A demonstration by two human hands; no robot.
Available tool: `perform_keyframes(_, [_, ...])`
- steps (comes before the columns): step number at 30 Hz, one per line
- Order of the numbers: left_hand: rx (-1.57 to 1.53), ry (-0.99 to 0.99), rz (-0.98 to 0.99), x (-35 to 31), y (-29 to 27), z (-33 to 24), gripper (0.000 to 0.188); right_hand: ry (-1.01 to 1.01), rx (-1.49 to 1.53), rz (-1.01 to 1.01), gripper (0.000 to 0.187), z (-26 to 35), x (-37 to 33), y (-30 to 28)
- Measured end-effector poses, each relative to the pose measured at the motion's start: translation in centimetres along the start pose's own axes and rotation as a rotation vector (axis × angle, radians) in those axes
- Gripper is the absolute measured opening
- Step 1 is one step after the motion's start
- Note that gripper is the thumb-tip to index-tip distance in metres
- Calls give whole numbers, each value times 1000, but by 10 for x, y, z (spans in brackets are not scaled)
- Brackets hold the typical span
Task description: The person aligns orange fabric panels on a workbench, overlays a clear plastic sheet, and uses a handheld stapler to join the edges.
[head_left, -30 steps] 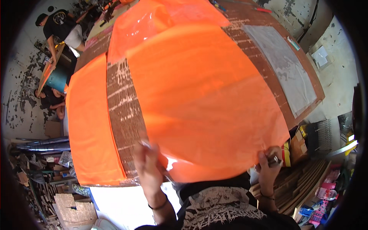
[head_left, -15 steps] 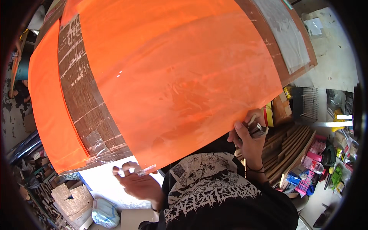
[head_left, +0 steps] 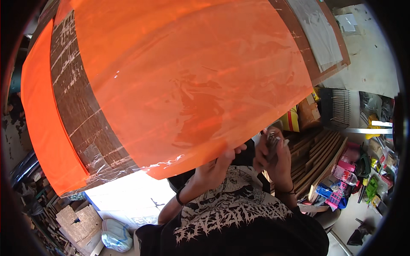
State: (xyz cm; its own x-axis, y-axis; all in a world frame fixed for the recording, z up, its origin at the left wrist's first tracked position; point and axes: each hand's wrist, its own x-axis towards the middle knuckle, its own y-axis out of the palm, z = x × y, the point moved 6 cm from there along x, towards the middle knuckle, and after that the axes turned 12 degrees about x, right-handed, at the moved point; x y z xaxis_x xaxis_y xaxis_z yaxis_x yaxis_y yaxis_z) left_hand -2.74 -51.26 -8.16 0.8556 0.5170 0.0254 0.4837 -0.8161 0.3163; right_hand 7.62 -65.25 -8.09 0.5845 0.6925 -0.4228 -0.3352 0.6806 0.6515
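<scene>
Currently, left fingers (head_left: 226, 157) pinch one orange sheet (head_left: 171, 98); right fingers (head_left: 282, 151) grip one metal tool (head_left: 272, 139).

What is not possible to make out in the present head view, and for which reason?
Head view: full shape of the metal object, hidden by fingers of the right hand.
Head view: far end of the orange sheet, cut off by the upper edge.
Head view: outer ends of the dark rolls, lost in the dark fisheye rim.
</scene>
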Motion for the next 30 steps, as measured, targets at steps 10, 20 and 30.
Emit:
perform_keyframes(10, [126,-151,10,16,1,-18,25,215,-80,185,71,-11,1,42])
perform_keyframes(20, [31,-185,63,14,5,-15,24,200,-123,128,42,-10,12,57])
perform_keyframes(30, [2,-222,48,11,4,-13,25,164,-105,62,34,-12,18,57])
